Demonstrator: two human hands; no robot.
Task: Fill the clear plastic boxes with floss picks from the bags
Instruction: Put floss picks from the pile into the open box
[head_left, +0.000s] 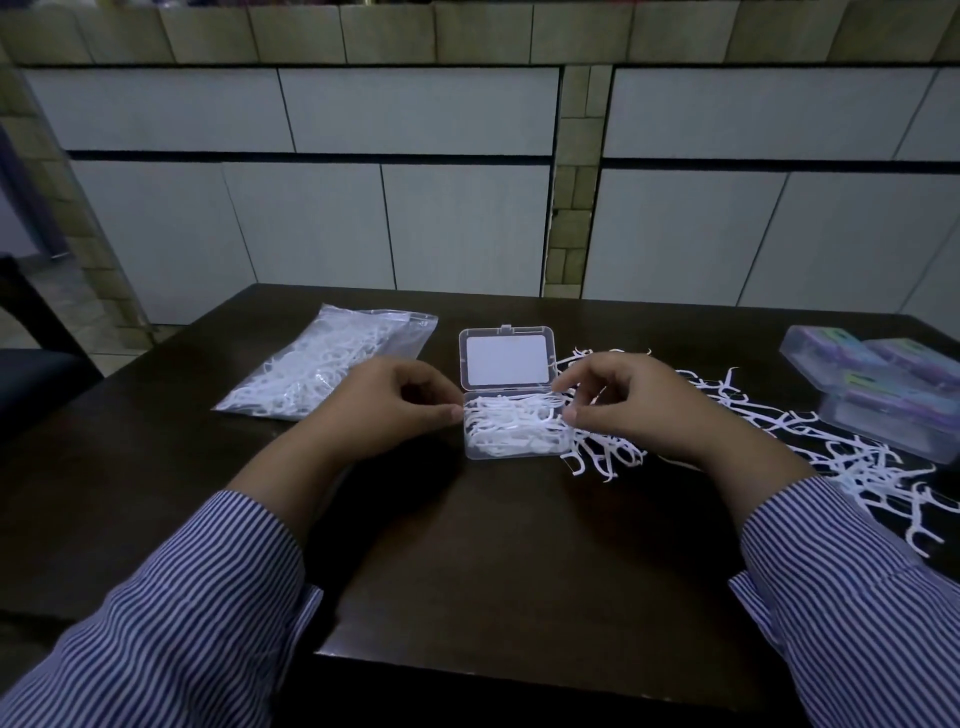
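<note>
A clear plastic box (511, 451) lies open in the middle of the dark table, its lid (506, 358) folded back flat. White floss picks (511, 423) fill its tray. My left hand (387, 408) sits at the box's left edge, fingers curled, thumb tip touching the picks. My right hand (636, 402) is at the box's right edge, fingers curled, thumb and fingertips on the picks there. A clear bag of floss picks (324, 361) lies to the left. Loose floss picks (831, 452) are spread on the table to the right.
Closed plastic boxes with coloured labels (878, 384) are stacked at the far right. The table's front edge (519, 670) is close to me. White cabinet panels (415, 208) stand behind the table. A dark chair (31, 364) is at the left.
</note>
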